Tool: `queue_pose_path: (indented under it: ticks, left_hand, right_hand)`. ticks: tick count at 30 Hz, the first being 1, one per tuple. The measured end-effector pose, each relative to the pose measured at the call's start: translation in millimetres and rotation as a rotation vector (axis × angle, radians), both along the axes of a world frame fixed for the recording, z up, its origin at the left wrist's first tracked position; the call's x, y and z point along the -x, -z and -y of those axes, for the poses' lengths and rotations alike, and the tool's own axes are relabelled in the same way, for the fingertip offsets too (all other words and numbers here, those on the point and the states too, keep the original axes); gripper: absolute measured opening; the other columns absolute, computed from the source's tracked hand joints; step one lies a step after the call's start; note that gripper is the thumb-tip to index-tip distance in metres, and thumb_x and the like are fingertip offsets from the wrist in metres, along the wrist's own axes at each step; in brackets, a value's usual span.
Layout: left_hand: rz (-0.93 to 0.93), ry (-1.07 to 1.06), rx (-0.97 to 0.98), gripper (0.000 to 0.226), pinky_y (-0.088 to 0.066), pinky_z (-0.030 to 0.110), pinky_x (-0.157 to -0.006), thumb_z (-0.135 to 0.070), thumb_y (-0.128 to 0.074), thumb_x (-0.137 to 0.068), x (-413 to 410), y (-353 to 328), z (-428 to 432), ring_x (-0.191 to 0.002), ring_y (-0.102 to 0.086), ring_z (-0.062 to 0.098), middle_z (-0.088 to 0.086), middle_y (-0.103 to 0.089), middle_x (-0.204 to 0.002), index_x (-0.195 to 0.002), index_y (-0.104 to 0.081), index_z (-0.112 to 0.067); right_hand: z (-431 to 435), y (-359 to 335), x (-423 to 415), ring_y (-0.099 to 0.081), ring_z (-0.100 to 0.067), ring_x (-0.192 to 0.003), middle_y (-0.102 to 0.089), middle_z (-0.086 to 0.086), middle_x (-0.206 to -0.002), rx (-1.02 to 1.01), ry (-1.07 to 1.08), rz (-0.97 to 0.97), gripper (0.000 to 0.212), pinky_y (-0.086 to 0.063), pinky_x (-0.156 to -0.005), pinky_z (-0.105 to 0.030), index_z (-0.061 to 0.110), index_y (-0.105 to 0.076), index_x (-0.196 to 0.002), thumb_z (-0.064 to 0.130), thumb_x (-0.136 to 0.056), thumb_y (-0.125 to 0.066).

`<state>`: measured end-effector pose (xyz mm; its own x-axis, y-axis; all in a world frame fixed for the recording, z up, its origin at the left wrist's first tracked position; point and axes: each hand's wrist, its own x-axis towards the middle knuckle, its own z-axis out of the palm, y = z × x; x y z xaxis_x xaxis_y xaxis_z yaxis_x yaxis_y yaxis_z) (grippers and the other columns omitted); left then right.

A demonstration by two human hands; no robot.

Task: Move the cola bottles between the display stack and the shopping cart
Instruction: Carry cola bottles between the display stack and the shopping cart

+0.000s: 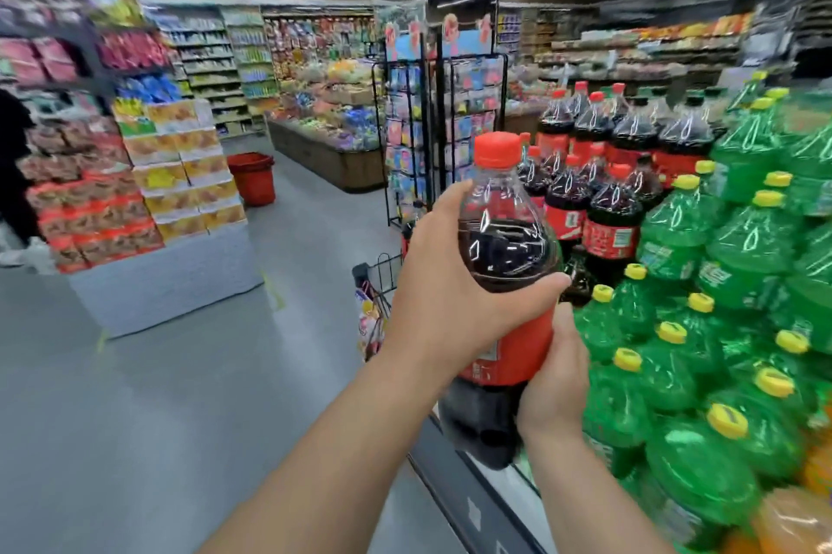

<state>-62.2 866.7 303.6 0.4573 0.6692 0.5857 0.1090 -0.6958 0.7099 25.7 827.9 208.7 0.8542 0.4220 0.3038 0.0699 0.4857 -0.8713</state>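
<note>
Both hands hold one large cola bottle [506,283] upright in front of the person, just left of the display stack [599,175]. The left hand [443,283] wraps the bottle's dark shoulder from the left, thumb across the front just above the red label and fingers curled behind near the neck. The right hand [556,378] clasps the lower body from the right, at the label's bottom edge. The bottle's red cap [496,149] points up and its dark base hangs free above the edge of the stack's platform.

To the right, the stack carries more cola bottles with red caps and red labels, standing tight together in rows. Beside and below them sit green soda bottles [702,328] with yellow caps, packed closely, and at the lower right corner some orange bottles [792,517] show in part.

Behind the held bottle, the black wire edge of the shopping cart [382,272] is visible, mostly hidden by the left hand; what lies in it cannot be made out clearly. Farther off on the grey floor stand a wire card rack [443,135], a red basket [252,177] and a block of stacked snack cartons [180,166]
</note>
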Motion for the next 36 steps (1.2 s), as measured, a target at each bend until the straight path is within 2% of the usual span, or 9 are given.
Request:
queue_pose_path:
  ticks: [4, 6, 11, 15, 18, 24, 29, 32, 36]
  left_hand:
    - [-0.038, 0.067, -0.027, 0.098, -0.046, 0.035, -0.103, -0.063, -0.081, -0.052, 0, 8, -69, -0.120, -0.054, 0.006, -0.012, -0.053, -0.127, -0.135, -0.033, -0.043]
    - [-0.054, 0.113, -0.039, 0.097, -0.046, 0.034, -0.104, -0.061, -0.082, -0.052, -3, 10, -101, -0.121, -0.054, 0.006, -0.012, -0.054, -0.128, -0.134, -0.034, -0.043]
    - [-0.083, 0.212, -0.042, 0.096, -0.044, 0.025, -0.104, -0.070, -0.075, -0.048, -24, 18, -164, -0.121, -0.051, -0.002, -0.022, -0.051, -0.127, -0.130, -0.028, -0.052]
    - [-0.088, 0.293, -0.031, 0.092, -0.041, 0.015, -0.098, -0.072, -0.073, -0.046, -56, 28, -201, -0.114, -0.051, -0.009, -0.030, -0.049, -0.119, -0.125, -0.028, -0.059]
    - [-0.103, 0.379, -0.035, 0.096, -0.046, 0.025, -0.101, -0.068, -0.078, -0.048, -86, 35, -225, -0.116, -0.054, -0.003, -0.023, -0.054, -0.124, -0.130, -0.032, -0.050]
    - [-0.119, 0.527, -0.030, 0.086, -0.049, 0.031, -0.097, -0.063, -0.081, -0.048, -134, 43, -260, -0.112, -0.057, -0.001, -0.021, -0.058, -0.119, -0.122, -0.036, -0.053]
    - [-0.200, 0.649, -0.021, 0.084, -0.041, 0.011, -0.096, -0.066, -0.078, -0.044, -161, 48, -284, -0.112, -0.049, -0.014, -0.032, -0.050, -0.118, -0.104, -0.019, -0.076]
    - [-0.260, 0.744, -0.045, 0.085, -0.045, 0.025, -0.100, -0.066, -0.078, -0.043, -173, 53, -297, -0.114, -0.053, -0.006, -0.028, -0.050, -0.121, -0.107, -0.020, -0.070]
    - [-0.303, 0.875, -0.079, 0.094, -0.047, 0.031, -0.099, -0.066, -0.079, -0.044, -189, 68, -310, -0.114, -0.055, -0.001, -0.021, -0.055, -0.122, -0.124, -0.035, -0.043]
  right_hand:
    - [-68, 13, 3, -0.055, 0.005, -0.072, -0.068, 0.020, -0.074, -0.031, 0.086, -0.052, 0.036, -0.047, -0.070, -0.019, 0.038, -0.073, -0.077, 0.057, -0.081, -0.043]
    - [-98, 18, 3, -0.057, -0.002, -0.080, -0.070, 0.015, -0.081, -0.045, 0.125, -0.073, 0.039, -0.047, -0.081, -0.036, 0.032, -0.074, -0.081, 0.056, -0.082, -0.043]
    - [-147, 26, -10, -0.055, -0.010, -0.084, -0.068, 0.009, -0.085, -0.020, 0.246, -0.140, 0.044, -0.045, -0.083, -0.044, 0.024, -0.071, -0.080, 0.058, -0.079, -0.044]
    - [-175, 31, -34, -0.052, 0.002, -0.067, -0.064, 0.018, -0.070, -0.021, 0.387, -0.124, 0.035, -0.045, -0.065, -0.017, 0.024, -0.064, -0.072, 0.050, -0.084, -0.043]
    - [-195, 39, -60, -0.050, 0.010, -0.057, -0.063, 0.024, -0.064, -0.024, 0.481, -0.127, 0.037, -0.041, -0.056, -0.007, 0.028, -0.066, -0.065, 0.044, -0.088, -0.042]
    - [-222, 54, -100, -0.054, 0.007, -0.065, -0.066, 0.021, -0.071, -0.032, 0.558, -0.093, 0.036, -0.045, -0.061, -0.011, 0.037, -0.070, -0.075, 0.052, -0.087, -0.039]
    - [-235, 66, -116, -0.053, -0.001, -0.068, -0.064, 0.014, -0.071, -0.033, 0.630, -0.150, 0.038, -0.046, -0.063, -0.021, 0.031, -0.069, -0.075, 0.057, -0.081, -0.042]
    - [-242, 75, -118, -0.051, -0.005, -0.069, -0.061, 0.013, -0.070, -0.018, 0.706, -0.159, 0.035, -0.044, -0.065, -0.026, 0.028, -0.067, -0.072, 0.051, -0.084, -0.042]
    - [-252, 86, -117, -0.048, 0.008, -0.063, -0.056, 0.012, -0.071, 0.027, 0.892, -0.179, 0.030, -0.042, -0.061, -0.010, 0.020, -0.057, -0.073, 0.033, -0.090, -0.035]
